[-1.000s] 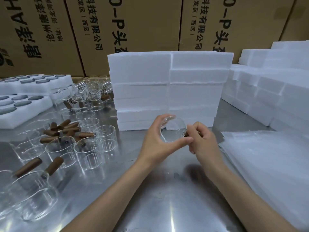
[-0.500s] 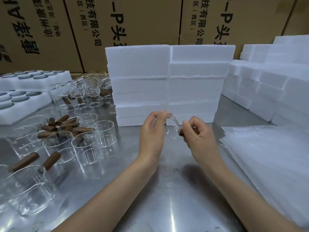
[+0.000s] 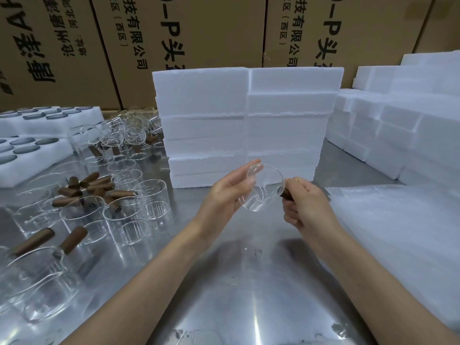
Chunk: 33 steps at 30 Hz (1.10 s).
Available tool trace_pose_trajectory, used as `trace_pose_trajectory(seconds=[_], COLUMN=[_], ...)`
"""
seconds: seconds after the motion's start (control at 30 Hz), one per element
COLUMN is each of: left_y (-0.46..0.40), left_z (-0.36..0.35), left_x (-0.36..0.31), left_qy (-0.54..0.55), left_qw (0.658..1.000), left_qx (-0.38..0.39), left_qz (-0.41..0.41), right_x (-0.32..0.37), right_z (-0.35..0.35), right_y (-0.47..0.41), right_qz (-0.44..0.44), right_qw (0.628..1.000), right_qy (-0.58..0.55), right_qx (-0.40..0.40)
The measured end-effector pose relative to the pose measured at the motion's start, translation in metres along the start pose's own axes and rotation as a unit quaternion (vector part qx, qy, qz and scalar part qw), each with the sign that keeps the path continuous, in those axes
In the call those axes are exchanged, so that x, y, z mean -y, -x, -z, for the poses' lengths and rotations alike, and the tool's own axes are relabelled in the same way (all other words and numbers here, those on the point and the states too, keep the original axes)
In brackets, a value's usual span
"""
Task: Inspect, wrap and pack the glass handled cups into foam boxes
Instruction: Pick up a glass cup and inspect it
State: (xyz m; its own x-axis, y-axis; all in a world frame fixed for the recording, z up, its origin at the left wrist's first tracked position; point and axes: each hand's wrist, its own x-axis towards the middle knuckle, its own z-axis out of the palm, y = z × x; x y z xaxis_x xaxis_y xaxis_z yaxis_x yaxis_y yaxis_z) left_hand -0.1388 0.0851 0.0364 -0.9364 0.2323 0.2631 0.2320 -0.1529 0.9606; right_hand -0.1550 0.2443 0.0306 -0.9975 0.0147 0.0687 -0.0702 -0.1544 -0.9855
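A person's two bare forearms reach forward over a shiny metal table (image 3: 224, 295), seen from a camera on the person's head. Both hands hold one clear glass cup (image 3: 263, 188) in the air above the table, just in front of a stack of white foam boxes (image 3: 246, 125).

The left hand (image 3: 224, 192) cups the glass body, fingers curved along its side and fingertips reaching the rim. The right hand (image 3: 307, 202) is curled tightly round the cup's brown wooden handle (image 3: 286, 194), which sticks out to the right. The cup is tilted on its side, with one round end turned roughly toward the camera — the clear glass makes it hard to tell whether that is the mouth or the base.

To the left, many more glass cups (image 3: 129, 202) with wooden handles crowd the table, some upright and some lying over, and a small heap of loose wooden handles (image 3: 89, 185) lies among them. Farther left are white foam trays (image 3: 22, 155) with round holes. At the right edge lies a flat pile of thin white foam sheets (image 3: 398, 232), and beyond it more foam boxes (image 3: 403, 125) are stacked. Brown cardboard cartons (image 3: 199, 33) printed with black Chinese lettering stand behind everything — like a wall.
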Motion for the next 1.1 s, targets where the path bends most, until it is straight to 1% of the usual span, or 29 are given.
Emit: trace_pose_trajectory(seconds=[0.17,0.3,0.43,0.57,0.67,0.73,0.8,0.87,0.93,1.0,1.1], left_y=[0.000,0.000,-0.001,-0.001,0.000,-0.001,-0.001,-0.002,-0.001,0.002,0.006], left_z=[-0.001,-0.006,-0.015,-0.019,-0.020,-0.020,-0.020,-0.017,-0.015,-0.018,-0.024], left_x=[0.005,0.010,0.017,0.018,0.019,0.018,0.014,0.008,0.005,0.005,0.009], left_qy=[-0.060,-0.090,-0.081,-0.044,-0.020,0.007,0.048,0.073,0.045,-0.011,-0.100], left_qw=[0.998,0.993,0.989,0.988,0.986,0.985,0.982,0.978,0.982,0.990,0.993], left_qx=[-0.007,-0.044,-0.101,-0.141,-0.162,-0.170,-0.176,-0.172,-0.151,-0.111,-0.060], left_qz=[-0.035,-0.055,-0.066,-0.043,-0.011,0.021,0.054,0.091,0.101,0.083,0.008], right_x=[0.000,0.001,-0.002,-0.006,-0.005,-0.002,-0.001,0.001,0.001,0.002,0.003], right_z=[0.001,-0.002,-0.007,-0.010,-0.012,-0.011,-0.011,-0.011,-0.009,-0.006,0.000], right_y=[0.001,0.004,0.006,0.006,0.008,0.008,0.008,0.008,0.007,0.005,0.002], right_qz=[0.005,0.036,0.085,0.136,0.164,0.151,0.121,0.108,0.104,0.081,0.038], right_qw=[1.000,0.999,0.991,0.979,0.976,0.981,0.989,0.992,0.994,0.997,0.996], right_qy=[0.001,0.040,0.103,0.149,0.144,0.122,0.077,0.053,0.036,0.001,-0.061], right_qx=[0.005,-0.006,-0.024,-0.031,-0.017,0.000,0.028,0.037,0.015,-0.014,-0.057])
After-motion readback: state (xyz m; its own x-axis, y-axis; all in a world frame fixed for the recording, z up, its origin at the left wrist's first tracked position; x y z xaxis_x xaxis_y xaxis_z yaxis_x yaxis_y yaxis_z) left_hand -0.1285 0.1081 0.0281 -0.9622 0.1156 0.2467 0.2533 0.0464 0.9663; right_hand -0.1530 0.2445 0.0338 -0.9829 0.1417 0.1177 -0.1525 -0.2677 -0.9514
